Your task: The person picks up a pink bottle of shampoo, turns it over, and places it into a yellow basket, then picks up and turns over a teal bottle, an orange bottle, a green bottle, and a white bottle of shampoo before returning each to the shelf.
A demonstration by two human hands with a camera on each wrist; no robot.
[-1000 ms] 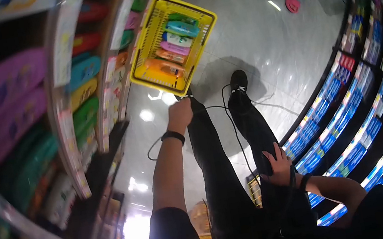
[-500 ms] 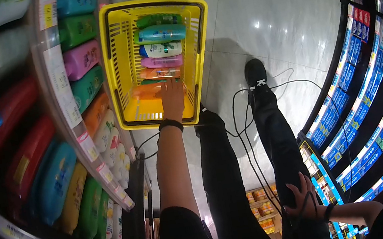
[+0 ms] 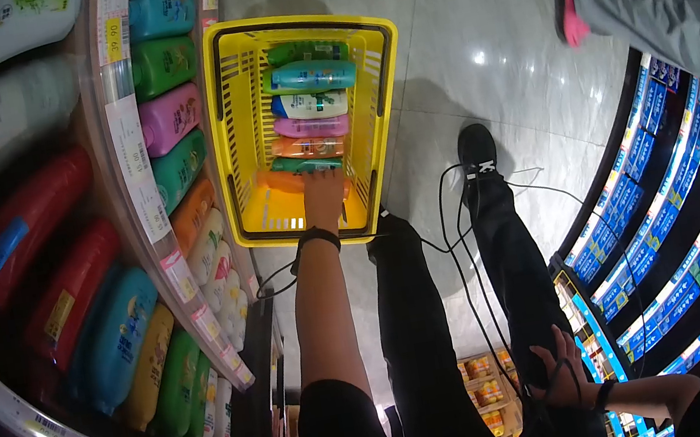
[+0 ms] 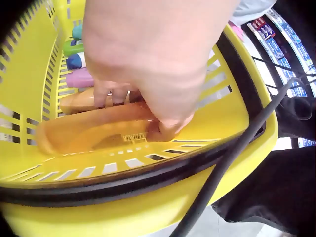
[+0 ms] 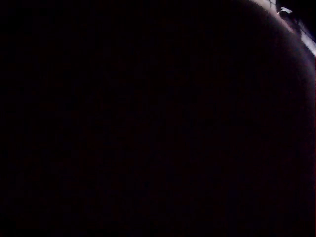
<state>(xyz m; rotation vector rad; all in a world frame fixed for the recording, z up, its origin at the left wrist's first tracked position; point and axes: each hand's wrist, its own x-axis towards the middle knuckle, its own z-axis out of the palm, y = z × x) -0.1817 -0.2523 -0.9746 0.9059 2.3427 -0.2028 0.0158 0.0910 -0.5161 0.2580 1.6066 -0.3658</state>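
A yellow shopping basket [image 3: 387, 126] stands on the floor at my feet, holding a row of several lying bottles. My left hand [image 3: 326, 193] reaches inside and grips an orange bottle [image 4: 94, 126] near one end. In the left wrist view the thumb lies on its near side and the fingers over its far side. Just behind it are a dark green bottle [image 3: 305, 164] and another orange bottle [image 3: 308, 146]. My right hand [image 3: 563, 372] rests on my right leg with fingers spread. The right wrist view is almost wholly dark.
Shelves of bottles [image 3: 169, 119] rise close on the left, racks of blue boxes [image 3: 677, 203] curve along the right. A black cable [image 3: 447, 221] loops around my legs. Another person's grey trouser leg [image 3: 655, 5] and pink shoe [image 3: 573, 9] are at upper right.
My left hand has gone from the basket's near edge down into it and now grips the orange bottle. The other person's leg has come further into view. My right hand stays on my leg.
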